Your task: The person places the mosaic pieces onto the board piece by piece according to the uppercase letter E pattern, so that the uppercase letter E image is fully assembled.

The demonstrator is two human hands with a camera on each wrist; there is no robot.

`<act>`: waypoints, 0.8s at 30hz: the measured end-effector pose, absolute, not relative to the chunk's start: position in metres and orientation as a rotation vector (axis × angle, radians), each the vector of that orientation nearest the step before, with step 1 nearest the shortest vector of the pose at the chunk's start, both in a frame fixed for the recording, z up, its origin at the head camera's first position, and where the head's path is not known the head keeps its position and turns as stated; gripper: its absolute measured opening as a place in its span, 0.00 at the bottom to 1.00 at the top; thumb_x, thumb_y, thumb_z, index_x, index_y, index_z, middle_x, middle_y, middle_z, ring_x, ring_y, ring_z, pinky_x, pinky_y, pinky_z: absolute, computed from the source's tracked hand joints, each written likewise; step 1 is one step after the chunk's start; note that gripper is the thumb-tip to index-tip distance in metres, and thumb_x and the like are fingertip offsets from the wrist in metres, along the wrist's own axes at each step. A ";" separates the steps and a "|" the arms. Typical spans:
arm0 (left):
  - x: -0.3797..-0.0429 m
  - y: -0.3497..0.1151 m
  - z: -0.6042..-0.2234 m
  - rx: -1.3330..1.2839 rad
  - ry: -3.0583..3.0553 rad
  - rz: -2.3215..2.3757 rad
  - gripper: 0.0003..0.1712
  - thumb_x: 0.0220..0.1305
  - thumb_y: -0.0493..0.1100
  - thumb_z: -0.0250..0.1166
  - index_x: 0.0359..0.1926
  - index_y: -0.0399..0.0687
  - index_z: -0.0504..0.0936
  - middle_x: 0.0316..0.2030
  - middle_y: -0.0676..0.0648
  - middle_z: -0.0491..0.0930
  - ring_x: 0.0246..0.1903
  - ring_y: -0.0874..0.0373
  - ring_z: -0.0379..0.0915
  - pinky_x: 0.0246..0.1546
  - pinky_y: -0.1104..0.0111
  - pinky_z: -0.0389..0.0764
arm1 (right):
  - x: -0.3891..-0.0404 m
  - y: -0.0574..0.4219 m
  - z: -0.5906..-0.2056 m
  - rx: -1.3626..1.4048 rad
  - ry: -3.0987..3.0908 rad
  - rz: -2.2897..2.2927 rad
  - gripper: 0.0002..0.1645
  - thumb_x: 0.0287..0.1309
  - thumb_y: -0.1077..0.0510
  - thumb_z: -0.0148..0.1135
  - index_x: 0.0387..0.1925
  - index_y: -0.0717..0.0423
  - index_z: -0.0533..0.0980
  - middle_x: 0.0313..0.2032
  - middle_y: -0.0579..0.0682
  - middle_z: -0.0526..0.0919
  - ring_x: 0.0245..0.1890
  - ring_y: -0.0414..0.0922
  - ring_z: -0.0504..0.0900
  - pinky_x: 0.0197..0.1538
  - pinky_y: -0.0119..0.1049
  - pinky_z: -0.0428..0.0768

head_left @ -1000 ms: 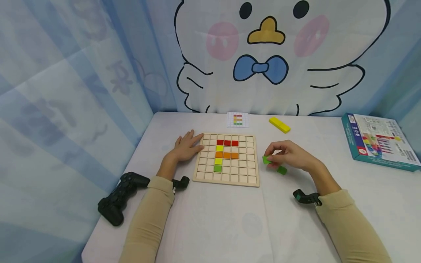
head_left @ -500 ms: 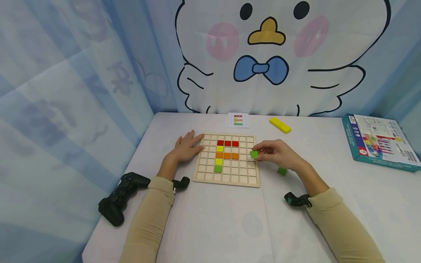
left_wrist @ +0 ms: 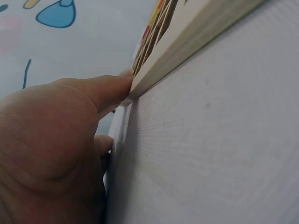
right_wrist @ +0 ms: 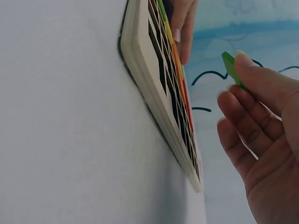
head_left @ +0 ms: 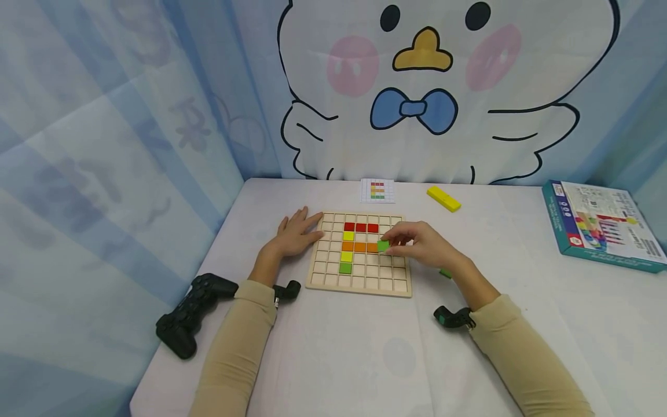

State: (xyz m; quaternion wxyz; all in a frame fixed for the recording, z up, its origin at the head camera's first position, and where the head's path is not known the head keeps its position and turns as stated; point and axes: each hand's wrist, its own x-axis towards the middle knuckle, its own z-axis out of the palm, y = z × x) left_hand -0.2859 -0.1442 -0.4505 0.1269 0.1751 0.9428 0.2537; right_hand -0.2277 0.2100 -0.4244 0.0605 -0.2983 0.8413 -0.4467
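A wooden grid board [head_left: 323,279] lies mid-table with red, yellow, orange and green square tiles in its cells. The red tiles [head_left: 361,227] form a row near the far side, and the orange tiles [head_left: 359,247] a row in the middle. My left hand [head_left: 293,234] rests at the board's left edge, fingers spread, thumb touching the rim in the left wrist view. Above the board's right part, my right hand [head_left: 419,242] pinches a green tile [right_wrist: 232,69] between thumb and fingertips. Another green tile [head_left: 445,273] lies on the table, partly hidden behind my right wrist.
A printed pattern card [head_left: 377,190] lies beyond the board, with a yellow bar [head_left: 443,198] to its right. At the far right is a teal-edged game box [head_left: 604,226]. A black game controller [head_left: 193,313] sits by my left forearm.
My right hand has carried the green tile leftward from beside the board to over its right part. The left hand has stayed in place.
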 end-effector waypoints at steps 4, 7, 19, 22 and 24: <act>-0.286 -0.144 -0.451 0.513 2.748 0.739 0.38 0.80 0.61 0.51 0.83 0.59 0.55 0.84 0.38 0.36 0.84 0.43 0.28 0.81 0.44 0.27 | -0.228 0.202 -0.422 -0.896 2.555 -1.324 0.15 0.61 0.58 0.76 0.50 0.52 0.87 0.40 0.47 0.87 0.38 0.46 0.80 0.42 0.31 0.79; -0.286 -0.144 -0.451 0.512 2.749 0.737 0.38 0.80 0.60 0.51 0.83 0.58 0.55 0.84 0.37 0.36 0.84 0.42 0.28 0.81 0.44 0.27 | -0.230 0.196 -0.421 -0.879 2.565 -1.312 0.15 0.61 0.57 0.76 0.49 0.51 0.87 0.39 0.46 0.87 0.39 0.47 0.80 0.43 0.32 0.79; -0.286 -0.145 -0.451 0.504 2.748 0.735 0.38 0.80 0.61 0.51 0.83 0.59 0.55 0.84 0.38 0.36 0.84 0.43 0.28 0.81 0.44 0.27 | -0.235 0.179 -0.417 -0.827 2.585 -1.280 0.15 0.60 0.56 0.77 0.48 0.52 0.87 0.40 0.48 0.86 0.38 0.47 0.78 0.41 0.34 0.78; -0.286 -0.145 -0.451 0.507 2.741 0.743 0.38 0.80 0.61 0.52 0.83 0.59 0.55 0.84 0.38 0.36 0.84 0.43 0.28 0.81 0.44 0.27 | -0.236 0.177 -0.415 -0.820 2.571 -1.277 0.15 0.60 0.56 0.77 0.48 0.53 0.87 0.40 0.49 0.86 0.38 0.47 0.78 0.41 0.33 0.78; -0.286 -0.145 -0.451 0.510 2.738 0.744 0.38 0.80 0.61 0.51 0.83 0.58 0.55 0.84 0.38 0.35 0.84 0.43 0.28 0.81 0.44 0.27 | -0.236 0.175 -0.414 -0.826 2.563 -1.277 0.15 0.59 0.57 0.77 0.48 0.53 0.87 0.40 0.49 0.87 0.38 0.48 0.78 0.41 0.33 0.77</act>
